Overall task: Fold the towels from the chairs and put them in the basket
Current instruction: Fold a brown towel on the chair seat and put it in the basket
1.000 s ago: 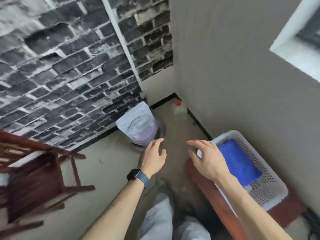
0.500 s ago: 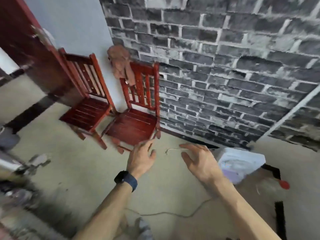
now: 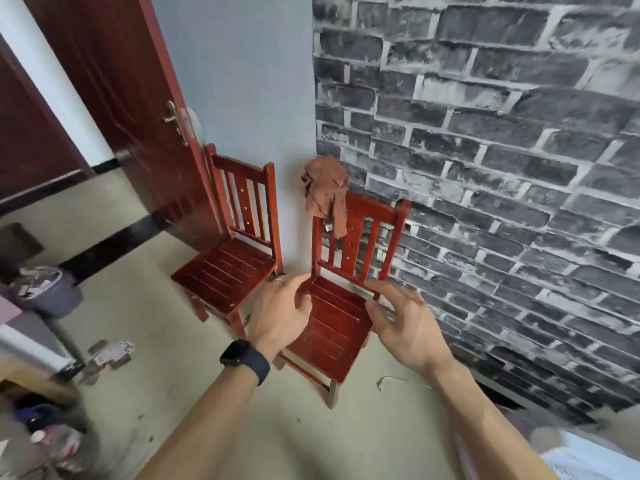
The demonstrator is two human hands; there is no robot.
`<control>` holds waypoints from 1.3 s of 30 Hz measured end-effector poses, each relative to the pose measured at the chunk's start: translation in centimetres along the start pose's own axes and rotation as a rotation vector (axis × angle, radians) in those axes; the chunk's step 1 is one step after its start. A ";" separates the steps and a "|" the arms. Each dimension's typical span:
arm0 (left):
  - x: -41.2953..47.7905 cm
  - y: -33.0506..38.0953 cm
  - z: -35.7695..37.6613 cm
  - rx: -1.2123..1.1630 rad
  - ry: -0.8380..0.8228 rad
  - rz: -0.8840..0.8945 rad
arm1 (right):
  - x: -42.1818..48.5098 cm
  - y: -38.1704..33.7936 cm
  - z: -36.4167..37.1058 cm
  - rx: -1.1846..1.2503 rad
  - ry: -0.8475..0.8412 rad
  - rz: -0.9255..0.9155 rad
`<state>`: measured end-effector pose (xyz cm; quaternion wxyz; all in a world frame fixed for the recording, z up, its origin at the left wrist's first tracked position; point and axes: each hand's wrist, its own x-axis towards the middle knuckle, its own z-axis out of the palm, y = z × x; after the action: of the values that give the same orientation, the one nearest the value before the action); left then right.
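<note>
One towel (image 3: 325,192), brown, bunched, hangs over top left corner of right chair (image 3: 346,306) backrest, against brick wall (image 3: 502,168). Left chair (image 3: 239,251) just beside, seat bare. Left hand (image 3: 280,313), watch (image 3: 246,360) on wrist, held out over right chair seat, fingers relaxed, gripping nothing. Right hand (image 3: 405,327) same, fingers spread, slightly blurred. Door (image 3: 114,98) far left.
</note>
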<state>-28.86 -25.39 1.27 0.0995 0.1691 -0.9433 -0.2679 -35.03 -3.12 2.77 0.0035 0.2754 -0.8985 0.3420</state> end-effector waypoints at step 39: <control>52.2 -3.4 1.6 -0.097 -0.032 0.178 | 43.6 19.6 12.4 -0.398 -0.398 0.377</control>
<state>-76.56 -46.78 3.20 0.1158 0.0751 -0.9420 -0.3059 -79.48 -20.21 -10.26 -0.1817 0.1598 -0.9657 0.0940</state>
